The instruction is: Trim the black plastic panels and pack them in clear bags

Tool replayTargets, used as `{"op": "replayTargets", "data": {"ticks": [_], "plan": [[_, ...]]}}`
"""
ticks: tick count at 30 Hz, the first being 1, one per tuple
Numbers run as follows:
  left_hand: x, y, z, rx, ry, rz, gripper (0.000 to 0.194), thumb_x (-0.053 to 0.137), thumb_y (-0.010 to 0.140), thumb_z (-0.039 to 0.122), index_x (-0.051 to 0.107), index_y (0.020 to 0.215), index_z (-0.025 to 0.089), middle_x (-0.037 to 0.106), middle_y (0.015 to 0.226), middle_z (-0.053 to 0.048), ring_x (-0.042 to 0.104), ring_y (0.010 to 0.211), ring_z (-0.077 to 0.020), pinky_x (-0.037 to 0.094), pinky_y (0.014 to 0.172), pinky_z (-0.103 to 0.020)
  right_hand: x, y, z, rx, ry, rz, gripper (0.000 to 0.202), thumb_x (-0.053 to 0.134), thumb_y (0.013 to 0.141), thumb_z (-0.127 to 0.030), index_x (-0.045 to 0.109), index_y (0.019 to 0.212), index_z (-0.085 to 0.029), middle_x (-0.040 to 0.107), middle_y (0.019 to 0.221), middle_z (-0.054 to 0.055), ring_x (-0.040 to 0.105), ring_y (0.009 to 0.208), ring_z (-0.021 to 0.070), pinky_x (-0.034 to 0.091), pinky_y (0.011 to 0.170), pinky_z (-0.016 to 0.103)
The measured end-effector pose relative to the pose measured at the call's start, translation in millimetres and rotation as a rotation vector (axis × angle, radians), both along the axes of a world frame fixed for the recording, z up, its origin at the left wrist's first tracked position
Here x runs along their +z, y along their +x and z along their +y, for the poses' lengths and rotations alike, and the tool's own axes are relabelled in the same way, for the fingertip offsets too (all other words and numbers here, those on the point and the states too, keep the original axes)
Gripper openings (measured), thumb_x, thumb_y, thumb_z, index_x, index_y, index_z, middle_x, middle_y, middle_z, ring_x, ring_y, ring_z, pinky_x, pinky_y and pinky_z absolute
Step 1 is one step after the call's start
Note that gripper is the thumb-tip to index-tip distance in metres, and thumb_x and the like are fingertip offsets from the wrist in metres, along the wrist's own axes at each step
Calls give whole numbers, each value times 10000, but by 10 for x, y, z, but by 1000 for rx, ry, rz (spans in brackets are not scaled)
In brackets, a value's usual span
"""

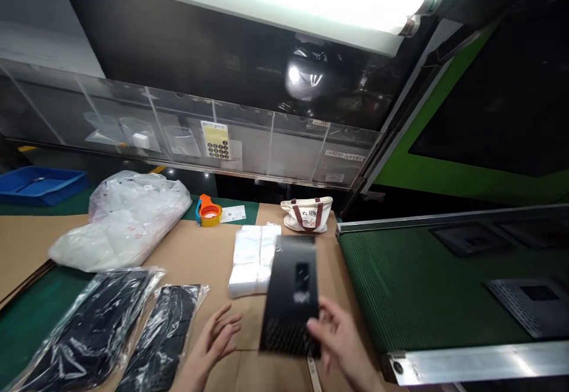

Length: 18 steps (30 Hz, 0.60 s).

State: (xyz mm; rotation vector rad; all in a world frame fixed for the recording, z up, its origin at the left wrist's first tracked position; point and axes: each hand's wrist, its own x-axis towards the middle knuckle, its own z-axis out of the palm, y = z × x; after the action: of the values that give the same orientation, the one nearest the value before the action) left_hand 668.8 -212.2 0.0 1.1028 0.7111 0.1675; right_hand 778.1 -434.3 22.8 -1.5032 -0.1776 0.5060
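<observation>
The right hand point(340, 335) grips the lower right corner of a flat black plastic panel point(291, 294), thumb laid over its face and fingers behind, holding it tilted up off the cardboard sheet point(195, 249) that covers the bench. The panel is a long rectangle with a matte face, a small rectangular window near its middle and a band of fine ribbed grille along its lower edge. The left hand point(217, 335) is open beside the panel's lower left corner, fingers loosely curled and spread, touching nothing that can be made out. Just behind the panel, partly hidden by its upper edge, lies a soft stack of white translucent plastic bags point(251, 258). Left of the panel, two glossy, crinkled clear bags hold more black panels: a nearer bagged panel point(166, 332) and a larger bagged bundle point(95, 327) beyond it. Further left and back from the panel sits a puffy heap of white plastic film point(127, 220). Behind the panel, toward the rear wall, are an orange tape dispenser point(208, 210) with a yellow roll and a small cream canvas tote point(309, 214) with dark red straps. To the panel's right runs a green ribbed conveyor belt point(413, 285) with a bright metal edge, carrying flat dark panels point(531, 303). Far left of the panel is a shallow blue plastic tray point(40, 184).
</observation>
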Motion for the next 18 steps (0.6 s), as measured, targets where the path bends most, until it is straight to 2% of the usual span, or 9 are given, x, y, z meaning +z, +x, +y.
{"op": "replayTargets", "data": {"ticks": [2,3,4,6,8,10,12,15,18], "plan": [[160,79,-164,-18,-253,-36,498,697,636,431,533,1041,193,644,949,-69,589,891,-219,480,709,-288,-38,-253,100,457,7,105,502,716,641,-344,570,1084,-159,563,677,-21,551,503,72,425,460,171],[228,108,-212,-17,-355,-68,408,687,671,364,549,1008,180,649,871,-50,601,802,-185,482,664,-261,-97,-291,100,606,21,156,549,712,637,-364,553,1125,-168,606,739,10,594,614,106,458,562,200],[282,128,-237,-11,-461,-99,323,687,683,300,567,952,167,636,769,-20,591,683,-139,472,588,-220,-193,-280,73,650,-4,172,588,690,643,-403,527,1161,-178,634,810,37,612,711,140,470,648,240],[346,143,-236,17,-667,-177,248,719,648,218,579,839,145,541,591,42,480,468,-52,379,415,-143,-501,-169,-35,480,-166,114,616,580,677,-506,480,1194,-186,639,922,72,619,757,192,476,701,325],[369,127,-209,17,-844,-265,271,751,603,194,577,803,136,450,534,78,373,388,-7,276,337,-104,-905,-55,-165,191,-514,-35,494,568,643,-467,542,1042,-176,611,964,99,577,915,260,423,827,391],[389,89,-205,-91,-938,-347,306,756,601,219,583,843,148,418,532,87,351,370,-3,250,313,-106,-1296,-27,-271,73,-679,-43,405,616,518,-383,549,851,-162,565,990,173,502,997,388,332,871,520],[427,38,-243,-201,-962,-401,317,736,635,269,583,896,171,420,546,84,373,374,-15,248,303,-123,-1577,-78,-326,28,-727,-26,341,609,453,-365,509,723,-182,558,910,178,515,901,431,312,817,571],[510,-41,-347,-249,-984,-429,322,715,663,335,583,916,185,436,562,77,403,392,-21,239,303,-132,-1696,-140,-308,3,-635,-2,315,564,510,-475,434,643,-221,515,649,60,542,684,323,379,707,495],[570,-103,-430,-257,-999,-433,310,681,692,388,589,905,182,455,566,70,416,388,-19,237,307,-134,-1426,-45,-220,-54,-440,50,385,479,627,-602,384,671,-232,383,543,-39,464,487,187,407,529,362]]}}
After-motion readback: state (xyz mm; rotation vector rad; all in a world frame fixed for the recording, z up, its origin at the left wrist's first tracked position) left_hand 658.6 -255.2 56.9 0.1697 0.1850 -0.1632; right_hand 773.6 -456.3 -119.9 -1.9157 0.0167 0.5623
